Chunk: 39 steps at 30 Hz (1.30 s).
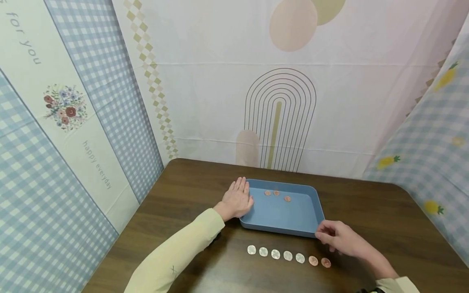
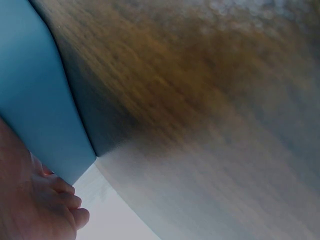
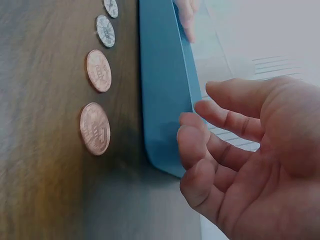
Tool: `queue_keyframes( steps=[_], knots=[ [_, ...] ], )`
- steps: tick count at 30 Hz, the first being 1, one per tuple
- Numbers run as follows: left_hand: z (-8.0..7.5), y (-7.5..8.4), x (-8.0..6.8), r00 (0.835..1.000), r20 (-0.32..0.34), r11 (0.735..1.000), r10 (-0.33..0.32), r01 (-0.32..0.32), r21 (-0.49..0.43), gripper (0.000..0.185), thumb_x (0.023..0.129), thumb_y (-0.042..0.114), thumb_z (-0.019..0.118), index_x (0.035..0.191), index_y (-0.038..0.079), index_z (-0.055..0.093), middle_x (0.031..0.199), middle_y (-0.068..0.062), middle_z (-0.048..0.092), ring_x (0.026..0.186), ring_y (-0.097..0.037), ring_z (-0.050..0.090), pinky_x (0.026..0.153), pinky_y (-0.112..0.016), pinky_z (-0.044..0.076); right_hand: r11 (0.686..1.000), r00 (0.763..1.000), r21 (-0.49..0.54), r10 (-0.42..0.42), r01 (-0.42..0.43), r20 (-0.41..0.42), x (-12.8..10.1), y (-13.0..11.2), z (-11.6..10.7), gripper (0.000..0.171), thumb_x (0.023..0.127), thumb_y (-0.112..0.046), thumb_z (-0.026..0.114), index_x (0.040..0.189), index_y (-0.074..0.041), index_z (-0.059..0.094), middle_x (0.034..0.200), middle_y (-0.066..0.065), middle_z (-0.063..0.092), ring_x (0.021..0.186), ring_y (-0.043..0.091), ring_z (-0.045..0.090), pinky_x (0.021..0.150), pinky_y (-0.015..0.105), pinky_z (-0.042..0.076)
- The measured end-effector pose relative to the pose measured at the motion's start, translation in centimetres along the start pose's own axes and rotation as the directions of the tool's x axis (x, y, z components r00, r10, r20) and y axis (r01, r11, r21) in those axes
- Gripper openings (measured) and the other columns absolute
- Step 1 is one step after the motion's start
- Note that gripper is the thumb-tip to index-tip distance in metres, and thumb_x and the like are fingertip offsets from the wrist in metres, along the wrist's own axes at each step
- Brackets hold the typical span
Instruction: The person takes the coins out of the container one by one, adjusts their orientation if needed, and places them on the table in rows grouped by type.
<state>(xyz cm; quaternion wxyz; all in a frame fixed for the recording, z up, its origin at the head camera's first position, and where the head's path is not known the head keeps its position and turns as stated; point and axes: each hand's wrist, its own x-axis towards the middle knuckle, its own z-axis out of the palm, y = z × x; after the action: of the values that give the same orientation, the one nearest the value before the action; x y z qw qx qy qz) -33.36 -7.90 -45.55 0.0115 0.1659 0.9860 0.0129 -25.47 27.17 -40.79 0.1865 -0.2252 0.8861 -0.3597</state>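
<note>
Dark wood worktop (image 1: pixel 366 211) carries, nearest, a row of coins (image 1: pixel 288 255), silver then copper. Just behind them the right hand (image 1: pixel 338 238) hovers loosely curled, grasping nothing, at the blue tray's (image 1: pixel 282 215) near corner; a careless brush could scatter the row. Farther off, the left hand (image 1: pixel 238 199) lies flat against the tray's side, and a shove might slide it and its three coins (image 1: pixel 276 194).

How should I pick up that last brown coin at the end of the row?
Pinch the rightmost copper coin by its thin edge, coming straight down from above with thumb and a fingertip. It lies flat on the wooden table, so only its rim offers a hold. Its right side is free, while another copper coin sits close on its left. The right hand hovers nearest.
</note>
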Motion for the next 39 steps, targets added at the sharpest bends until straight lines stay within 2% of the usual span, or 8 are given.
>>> queue_keyframes(
  steps=[7,16,20,28,39],
  knots=[
    [-0.1,0.0,0.0,1.0,0.005,1.0,0.001,-0.001,-0.001,0.063,0.104,0.038,0.022,0.155,0.001,0.024,0.164,-0.017,0.018,0.153,-0.029,0.015,0.124,-0.043,0.017,0.999,0.999,-0.045,0.019,-0.021,-0.037,1.4,-1.5,-0.4,0.022,0.098,-0.029,0.06,0.097,-0.007,0.062,0.073,0.01,0.059,0.053,0.012,0.054,0.04,0.03,0.045],
    [-0.1,0.1,0.2,1.0,-0.001,1.0,-0.002,0.002,-0.01,0.063,0.104,0.037,0.022,0.155,0.001,0.024,0.164,-0.017,0.018,0.153,-0.03,0.015,0.124,-0.043,0.017,0.996,0.997,-0.087,-0.014,0.008,-0.076,3.7,-2.3,-1.2,0.022,0.098,-0.026,0.06,0.101,-0.005,0.062,0.073,0.01,0.058,0.051,0.018,0.055,0.038,0.029,0.043],
    [-0.1,0.2,0.4,1.0,-0.004,1.0,-0.006,0.006,-0.013,0.063,0.104,0.037,0.022,0.155,0.001,0.024,0.164,-0.017,0.018,0.153,-0.03,0.016,0.124,-0.043,0.017,0.995,0.996,-0.103,-0.028,0.019,-0.089,4.9,-2.4,-1.7,0.02,0.097,-0.023,0.061,0.103,-0.004,0.063,0.073,0.011,0.059,0.051,0.017,0.056,0.043,0.029,0.044],
    [-0.1,0.2,0.6,1.0,-0.01,1.0,-0.011,0.011,-0.013,0.063,0.104,0.038,0.023,0.155,0.0,0.024,0.163,-0.018,0.019,0.153,-0.03,0.016,0.124,-0.043,0.017,0.992,0.995,-0.125,-0.03,0.017,-0.098,7.3,-2.5,-2.6,0.022,0.098,-0.021,0.059,0.108,-0.003,0.062,0.073,0.013,0.06,0.052,0.02,0.057,0.05,0.029,0.045],
    [0.0,0.4,0.9,1.0,-0.003,1.0,-0.024,0.024,-0.016,0.062,0.104,0.037,0.022,0.155,0.001,0.024,0.164,-0.017,0.018,0.153,-0.029,0.015,0.124,-0.042,0.017,0.994,0.992,-0.101,0.021,-0.034,-0.122,10.1,-1.2,-2.4,0.023,0.098,-0.019,0.058,0.111,-0.001,0.063,0.078,0.017,0.063,0.055,0.02,0.056,0.05,0.032,0.046]
  ],
)
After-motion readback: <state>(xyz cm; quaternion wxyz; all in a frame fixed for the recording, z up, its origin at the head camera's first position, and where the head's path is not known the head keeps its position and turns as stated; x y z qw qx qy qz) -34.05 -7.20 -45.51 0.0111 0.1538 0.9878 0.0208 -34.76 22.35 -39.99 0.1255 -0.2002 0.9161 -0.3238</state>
